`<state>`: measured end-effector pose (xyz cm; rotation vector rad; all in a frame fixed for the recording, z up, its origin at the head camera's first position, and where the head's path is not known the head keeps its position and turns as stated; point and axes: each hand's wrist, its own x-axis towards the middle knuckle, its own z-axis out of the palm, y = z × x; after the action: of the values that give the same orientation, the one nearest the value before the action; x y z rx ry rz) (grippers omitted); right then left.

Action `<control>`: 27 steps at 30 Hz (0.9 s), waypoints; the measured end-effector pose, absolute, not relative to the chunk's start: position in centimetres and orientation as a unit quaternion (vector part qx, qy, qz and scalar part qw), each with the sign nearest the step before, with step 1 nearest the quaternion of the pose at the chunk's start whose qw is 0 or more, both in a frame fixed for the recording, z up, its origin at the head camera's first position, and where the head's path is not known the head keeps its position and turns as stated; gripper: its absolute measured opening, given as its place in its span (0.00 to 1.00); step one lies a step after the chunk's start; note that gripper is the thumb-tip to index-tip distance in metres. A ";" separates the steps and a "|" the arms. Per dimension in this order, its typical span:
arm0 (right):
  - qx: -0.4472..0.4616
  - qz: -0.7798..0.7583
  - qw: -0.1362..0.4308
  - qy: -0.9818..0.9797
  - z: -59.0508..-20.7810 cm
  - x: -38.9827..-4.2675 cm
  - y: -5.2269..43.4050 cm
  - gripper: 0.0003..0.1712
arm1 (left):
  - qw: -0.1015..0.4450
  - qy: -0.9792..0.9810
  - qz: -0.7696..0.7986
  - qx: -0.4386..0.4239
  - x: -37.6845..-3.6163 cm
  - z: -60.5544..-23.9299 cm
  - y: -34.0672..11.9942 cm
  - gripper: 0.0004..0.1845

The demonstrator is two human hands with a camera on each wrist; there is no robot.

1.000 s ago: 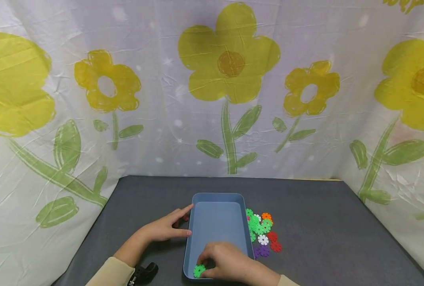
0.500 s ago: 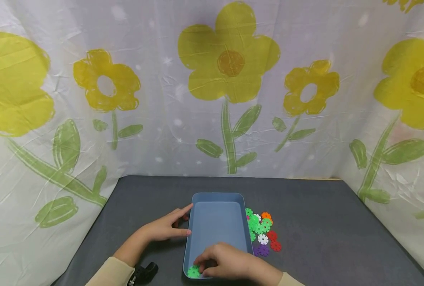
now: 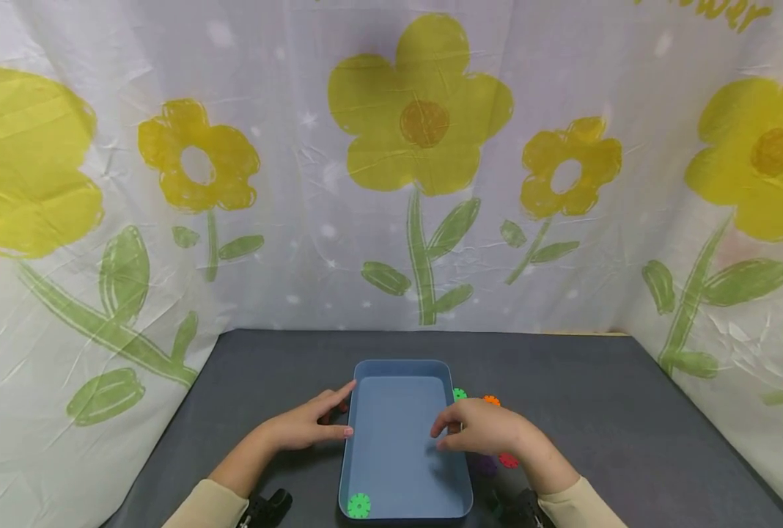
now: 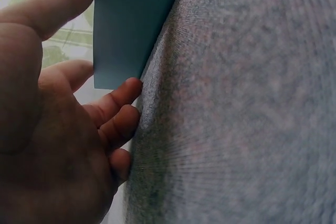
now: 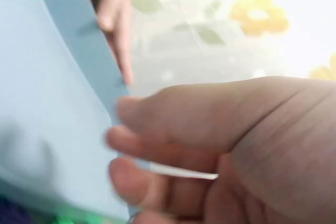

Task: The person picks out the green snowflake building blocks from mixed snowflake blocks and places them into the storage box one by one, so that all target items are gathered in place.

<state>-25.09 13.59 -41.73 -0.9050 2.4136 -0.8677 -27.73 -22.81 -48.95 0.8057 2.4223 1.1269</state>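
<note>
A green toothed disc (image 3: 358, 505) is seen lying flat in the near left corner of the blue tray (image 3: 398, 447), well apart from both hands. The tray is set on the dark desk (image 3: 603, 425). The left hand (image 3: 302, 425) is rested against the tray's left outer wall, its fingers (image 4: 113, 103) held straight and slightly spread, with nothing gripped. The right hand (image 3: 487, 429) is placed over the tray's right rim, above the pile of coloured discs (image 3: 497, 458) just beside the tray. In the blurred right wrist view a thin white piece (image 5: 184, 171) is seen pinched between thumb and fingers (image 5: 157, 140); its kind cannot be told. Beyond the desk, a flowered curtain (image 3: 424, 147) is hung.
</note>
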 end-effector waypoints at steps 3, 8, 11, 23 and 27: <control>-0.302 -0.300 0.234 0.874 -41.7 -25.7 14.8 0.07 | 0.180 0.860 0.387 0.281 -27.6 -49.0 -22.9 0.47; -0.297 -0.304 0.231 0.875 -42.2 -26.4 15.3 0.11 | 0.181 0.862 0.385 0.276 -27.3 -48.7 -22.8 0.48; -0.300 -0.319 0.217 0.873 -42.7 -26.7 15.3 0.17 | 0.180 0.862 0.387 0.276 -27.3 -48.6 -22.7 0.48; -0.243 -0.362 0.160 0.885 -42.4 -28.1 17.4 0.17 | 0.174 0.861 0.395 0.268 -29.4 -51.7 -23.5 0.48; -0.205 -0.359 0.099 0.905 -42.9 -28.9 18.8 0.16 | 0.175 0.864 0.394 0.259 -29.6 -52.1 -23.7 0.48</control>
<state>-28.93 18.77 -42.91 -0.6053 2.6782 -1.0608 -29.58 -23.67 -52.11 0.7326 2.4490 1.1155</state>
